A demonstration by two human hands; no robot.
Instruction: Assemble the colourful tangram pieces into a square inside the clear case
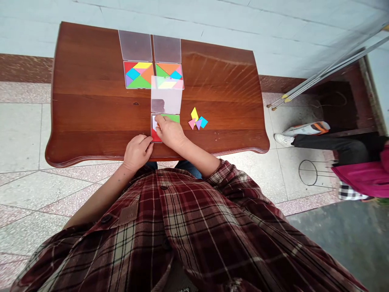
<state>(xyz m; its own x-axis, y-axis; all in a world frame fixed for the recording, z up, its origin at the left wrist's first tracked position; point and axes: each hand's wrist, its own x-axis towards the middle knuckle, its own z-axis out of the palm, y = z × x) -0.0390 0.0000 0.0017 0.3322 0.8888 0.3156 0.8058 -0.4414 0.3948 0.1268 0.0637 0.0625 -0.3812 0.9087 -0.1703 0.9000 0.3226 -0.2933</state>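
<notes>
My right hand point(170, 132) lies over a small clear tangram tray point(165, 129), its fingertips inside among red and green pieces. Whether those fingers grip a piece is hidden. My left hand point(137, 153) sits at the tray's near left corner, fingertips against its edge. Beyond the tray, its hinged clear lid point(166, 95) stands open. Two other trays filled with colourful tangram pieces point(138, 75) point(168, 72) lie farther along the wooden table point(91, 101). To the right of my right hand lies a small group of loose yellow, pink, purple and blue tangram pieces point(197, 121).
Two more open clear lids point(135, 45) point(167, 49) lie at the table's far end. The polished table has a curved near edge. To the right, beyond the table, are metal rods point(322, 73), a wire ring stand point(308, 172) and a seated person's leg point(331, 142).
</notes>
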